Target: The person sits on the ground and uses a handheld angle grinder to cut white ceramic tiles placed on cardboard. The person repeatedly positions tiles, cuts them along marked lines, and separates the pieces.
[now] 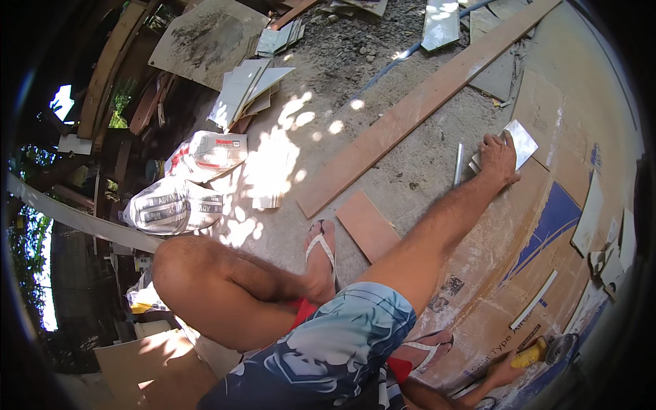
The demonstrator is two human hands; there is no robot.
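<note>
L hand [497,158] at 2 o'clock, fingers flat on small grey tile offcut [521,142]; R hand [507,372] at 5 o'clock grips yellow angle grinder [545,351]. Risk, I'd say: tile could slip w/ only one-hand pressure.

Tile piece [521,141] under the hand: pale grey-white, glossy, sun glare on it. Angle grinder [540,351]: yellow body, grey disc. Long plank [417,109]: reddish-brown, pale dust patches. Small board [367,226] by the foot: terracotta orange-brown. Flattened cardboard [547,205]: tan, with blue blocks and dark print. Shorts [335,348]: blue and white swirling pattern, red lining at the hems. Flip-flops [321,251]: white straps. Sacks [179,201]: white with grey and red print. Ground [383,48]: grey, dappled with bright sun spots. Stacked tiles [247,92]: light grey.
</note>
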